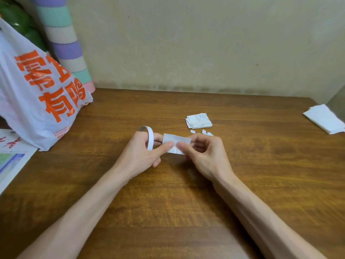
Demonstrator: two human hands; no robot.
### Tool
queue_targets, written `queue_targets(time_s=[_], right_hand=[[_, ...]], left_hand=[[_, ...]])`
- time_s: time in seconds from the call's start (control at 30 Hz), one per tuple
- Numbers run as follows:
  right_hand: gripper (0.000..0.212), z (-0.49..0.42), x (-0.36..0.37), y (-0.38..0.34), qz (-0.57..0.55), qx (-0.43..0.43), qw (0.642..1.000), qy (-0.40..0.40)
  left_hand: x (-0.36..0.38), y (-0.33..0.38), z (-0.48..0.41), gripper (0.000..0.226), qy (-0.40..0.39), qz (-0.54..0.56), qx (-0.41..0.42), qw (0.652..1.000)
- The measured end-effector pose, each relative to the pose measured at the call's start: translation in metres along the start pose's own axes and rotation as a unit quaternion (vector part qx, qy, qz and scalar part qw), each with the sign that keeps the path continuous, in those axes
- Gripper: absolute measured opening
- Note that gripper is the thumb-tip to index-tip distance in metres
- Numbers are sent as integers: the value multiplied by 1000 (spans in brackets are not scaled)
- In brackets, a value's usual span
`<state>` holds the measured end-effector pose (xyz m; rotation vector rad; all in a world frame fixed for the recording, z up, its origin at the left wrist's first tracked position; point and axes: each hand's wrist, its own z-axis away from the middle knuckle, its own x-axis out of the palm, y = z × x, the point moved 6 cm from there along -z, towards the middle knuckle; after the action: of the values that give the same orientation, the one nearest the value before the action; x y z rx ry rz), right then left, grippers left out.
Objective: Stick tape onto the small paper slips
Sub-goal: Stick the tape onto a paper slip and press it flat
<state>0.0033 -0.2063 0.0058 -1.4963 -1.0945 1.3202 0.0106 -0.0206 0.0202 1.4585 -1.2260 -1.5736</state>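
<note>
Your left hand [143, 152]: thumb and fingers pinch the paper slip [176, 144] at its left end, tape roll [149, 137] looped over the fingers | your right hand [203, 154]: thumb and forefinger pinch the right end | slip: between both hands, over the table [261, 184] | stack of slips [198, 120]: beyond your right hand, scraps [204, 131] beside it

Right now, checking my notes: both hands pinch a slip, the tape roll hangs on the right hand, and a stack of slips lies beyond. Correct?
No. The head view shows the tape roll on the left hand, not the right hand; both pinch the slip, and the stack of slips lies beyond.
</note>
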Motion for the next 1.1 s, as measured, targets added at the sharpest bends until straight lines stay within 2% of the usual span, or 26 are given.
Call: queue_targets(time_s=[0.23,0.47,0.6,0.73,0.87,1.0,1.1], right_hand=[[12,3,7,-6,-39,-33,998,-23],[12,2,6,-6,9,-62,998,-9],[2,3,5,-7,-20,-54,998,4],[9,3,1,-6,-1,-59,998,13],[9,3,4,-6,7,-69,998,0],[12,4,4,-7,-43,-48,998,-15],[11,5,4,-7,-40,-48,998,-22]], left_hand=[[-2,-4,-1,10,23,17,3,1000],[-3,-6,-2,12,40,37,-9,998],[-4,-6,-2,15,18,51,-5,999],[1,-5,-3,32,14,8,-4,1000],[-4,-5,-6,21,29,33,4,999],[-3,0,-4,17,17,18,29,999],[0,0,-3,19,7,16,33,999]])
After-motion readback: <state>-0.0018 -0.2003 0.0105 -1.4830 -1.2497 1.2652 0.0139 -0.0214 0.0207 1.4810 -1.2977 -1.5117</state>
